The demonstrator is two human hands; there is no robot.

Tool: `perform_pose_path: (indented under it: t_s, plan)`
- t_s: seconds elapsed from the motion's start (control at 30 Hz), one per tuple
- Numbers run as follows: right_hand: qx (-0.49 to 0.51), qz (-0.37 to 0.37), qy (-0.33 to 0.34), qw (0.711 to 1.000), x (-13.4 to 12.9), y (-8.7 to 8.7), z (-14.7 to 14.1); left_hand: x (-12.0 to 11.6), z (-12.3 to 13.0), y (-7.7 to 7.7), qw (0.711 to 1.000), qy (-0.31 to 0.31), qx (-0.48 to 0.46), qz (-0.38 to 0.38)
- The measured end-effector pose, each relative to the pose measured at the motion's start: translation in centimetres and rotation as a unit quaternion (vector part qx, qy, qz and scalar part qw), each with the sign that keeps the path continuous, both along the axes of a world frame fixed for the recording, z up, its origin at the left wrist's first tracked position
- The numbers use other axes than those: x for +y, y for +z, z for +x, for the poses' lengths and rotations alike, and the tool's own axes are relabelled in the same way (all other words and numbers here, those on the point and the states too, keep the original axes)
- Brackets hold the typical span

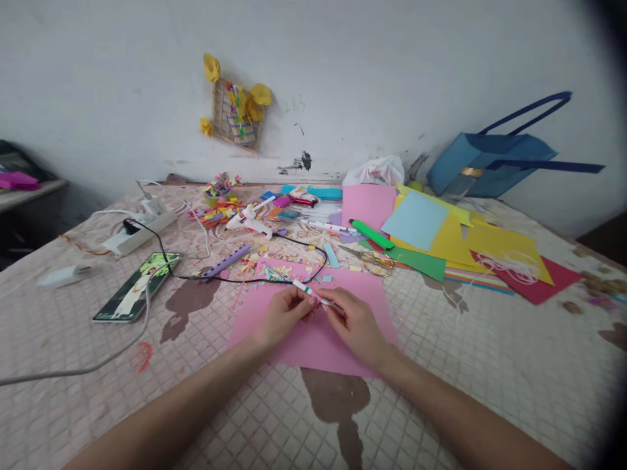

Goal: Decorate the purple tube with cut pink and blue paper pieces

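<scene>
A thin white marker [304, 288] with a green band is held between both hands above a pink sheet [313, 346]. My left hand [285, 314] is closed, its thumb and fingers pinching the marker near its upper left end. The fingers of my right hand [356, 326] are wrapped round the other part of it, close to the left fingertips. Small paper scraps [279, 269] lie on the far edge of the pink sheet. A black cable [235, 281] crosses just beyond the hands.
Scissors [377, 263], a green cutter [372, 234] and coloured paper [453, 241] lie right of centre. A glue gun [249, 222] is beyond the sheet. On the left are a phone [132, 290] and power strip [142, 234]. A blue bag [490, 156] stands back right.
</scene>
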State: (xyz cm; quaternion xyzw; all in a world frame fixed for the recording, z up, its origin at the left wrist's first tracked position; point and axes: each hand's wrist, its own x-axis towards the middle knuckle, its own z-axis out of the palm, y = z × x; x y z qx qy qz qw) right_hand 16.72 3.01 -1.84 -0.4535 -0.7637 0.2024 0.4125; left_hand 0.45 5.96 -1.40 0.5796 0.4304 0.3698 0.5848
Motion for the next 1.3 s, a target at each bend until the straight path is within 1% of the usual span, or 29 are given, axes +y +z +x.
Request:
perform_pose_path:
  t_s: [0.13,0.23,0.37,0.5,0.6,0.73,0.8,0.93,1.1,1.17,1.3]
  plan:
    - [0.039,-0.041,-0.004,0.998,-0.29,0.48,-0.33,0.03,-0.11,0.11,0.998,0.012,0.035,0.044]
    - [0.063,-0.080,-0.001,0.995,-0.47,0.67,-0.50,0.02,-0.11,0.15,0.997,0.023,0.048,0.063]
    - [0.109,-0.150,0.017,0.983,-0.55,0.69,-0.61,0.11,-0.18,0.03,0.996,0.006,0.051,0.073]
    - [0.126,-0.171,0.034,0.977,-0.56,0.67,-0.58,0.18,-0.33,-0.07,0.995,-0.003,0.058,0.078]
    - [0.106,-0.161,0.035,0.981,-0.54,0.66,-0.54,0.16,-0.40,-0.08,0.995,-0.008,0.067,0.078]
    - [0.061,-0.093,0.004,0.994,-0.52,0.62,-0.57,0.14,-0.38,-0.05,0.994,-0.005,0.069,0.079]
    - [0.051,-0.068,0.005,0.996,-0.54,0.58,-0.62,0.10,-0.34,-0.04,0.995,-0.004,0.063,0.079]
    - [0.060,-0.080,0.022,0.995,-0.61,0.53,-0.72,-0.02,-0.34,-0.04,0.995,0.000,0.058,0.078]
    - [0.069,-0.087,0.020,0.994,-0.59,0.56,-0.85,-0.09,-0.48,0.03,0.994,0.003,0.066,0.087]
    - [0.059,-0.069,0.012,0.996,-0.52,0.50,-0.87,-0.05,-0.53,0.03,0.994,0.002,0.068,0.081]
    - [0.028,-0.004,0.004,1.000,-0.32,0.16,-0.81,0.05,-0.63,-0.10,0.994,0.012,0.077,0.070]
